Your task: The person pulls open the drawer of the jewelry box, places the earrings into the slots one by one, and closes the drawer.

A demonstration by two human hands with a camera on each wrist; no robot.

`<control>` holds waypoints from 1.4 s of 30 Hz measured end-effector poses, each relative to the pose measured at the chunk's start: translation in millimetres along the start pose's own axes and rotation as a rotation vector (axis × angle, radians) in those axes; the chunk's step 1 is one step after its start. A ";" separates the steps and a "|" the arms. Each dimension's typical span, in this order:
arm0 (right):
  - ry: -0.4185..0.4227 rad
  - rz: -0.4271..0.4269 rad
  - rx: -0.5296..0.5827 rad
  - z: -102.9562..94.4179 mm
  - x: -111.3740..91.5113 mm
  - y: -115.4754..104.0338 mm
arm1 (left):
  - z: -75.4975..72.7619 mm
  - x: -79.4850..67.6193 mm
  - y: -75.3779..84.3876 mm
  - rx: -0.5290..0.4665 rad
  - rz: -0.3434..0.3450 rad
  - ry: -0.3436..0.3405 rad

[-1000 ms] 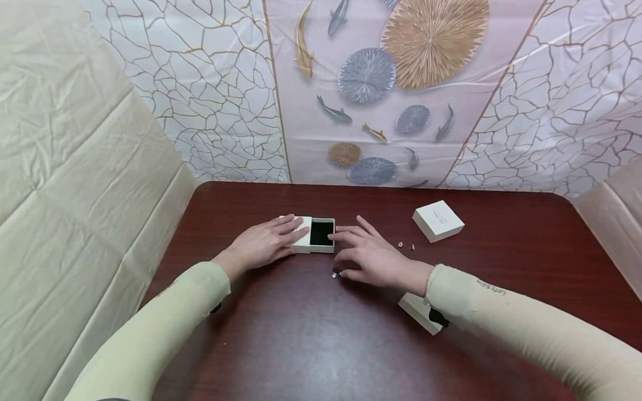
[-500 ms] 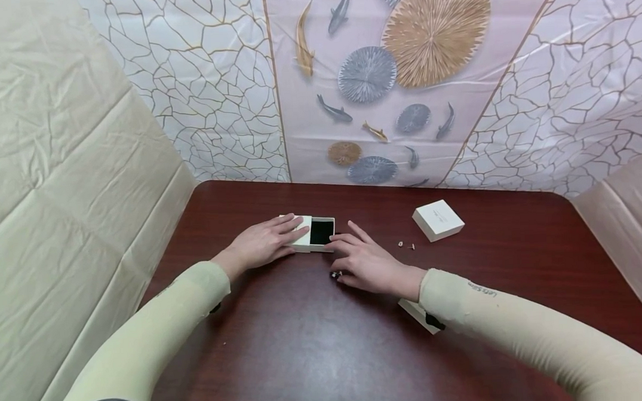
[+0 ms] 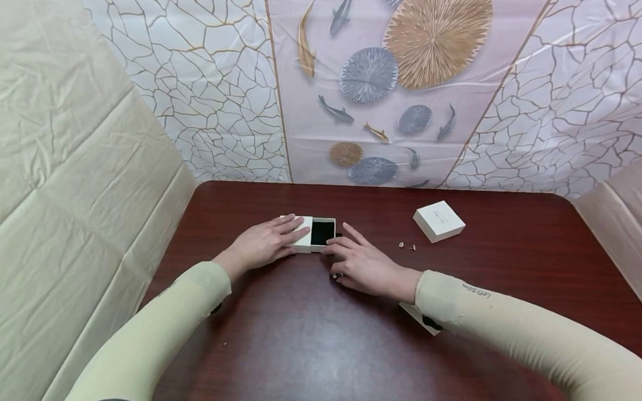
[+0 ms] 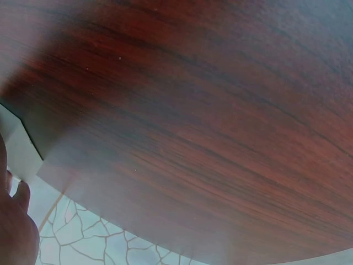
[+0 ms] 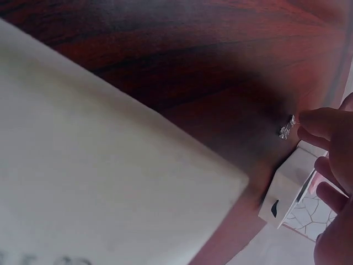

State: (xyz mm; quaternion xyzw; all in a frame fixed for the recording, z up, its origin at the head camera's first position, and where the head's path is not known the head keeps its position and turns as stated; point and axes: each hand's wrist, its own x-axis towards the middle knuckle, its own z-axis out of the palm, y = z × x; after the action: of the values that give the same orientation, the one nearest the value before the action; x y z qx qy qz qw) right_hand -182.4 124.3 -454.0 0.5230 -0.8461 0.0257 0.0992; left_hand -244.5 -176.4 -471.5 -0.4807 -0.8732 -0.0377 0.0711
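In the head view, my left hand [image 3: 261, 244] rests on a small white drawer-style box [image 3: 304, 245], its fingers lying straight across the sleeve and its thumb along the near side. The tray [image 3: 322, 232] is slid partly out to the right and shows a black lining. My right hand [image 3: 368, 269] hovers low beside the tray's front right corner. Silvery sparkling earrings [image 5: 285, 131] lie on the table at its thumb tip in the right wrist view; whether the thumb touches them I cannot tell. Its fingers are loosely bent, with no grip visible.
Two small stud earrings [image 3: 407, 246] lie right of my right hand. Behind them stands a white box [image 3: 439, 221]. Another white box part [image 3: 419, 317] sits partly hidden under my right forearm. Everything rests on a dark red wooden table [image 3: 284, 345].
My right hand has shifted a little left and toward me, its thumb and fingers drawing closer over the silvery earrings. My left hand and the drawer box stay put.
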 end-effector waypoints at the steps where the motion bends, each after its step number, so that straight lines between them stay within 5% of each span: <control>1: 0.001 -0.002 0.001 0.6 0.1 -0.4 | 0.0 0.1 0.1 0.000 -0.001 -0.002; 23: 0.045 -0.072 -0.001 7.0 7.9 -7.7 | -1.0 -1.3 1.4 0.001 -0.024 -0.013; 42: -0.005 0.000 0.121 3.8 1.5 -13.0 | 0.2 -1.3 2.1 0.017 -0.014 0.008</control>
State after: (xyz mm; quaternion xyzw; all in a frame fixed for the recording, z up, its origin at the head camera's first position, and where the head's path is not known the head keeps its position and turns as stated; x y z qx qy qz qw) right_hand -172.0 116.5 -458.1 0.5282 -0.8432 0.0753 0.0654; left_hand -242.1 -176.3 -471.8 -0.4738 -0.8765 -0.0329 0.0786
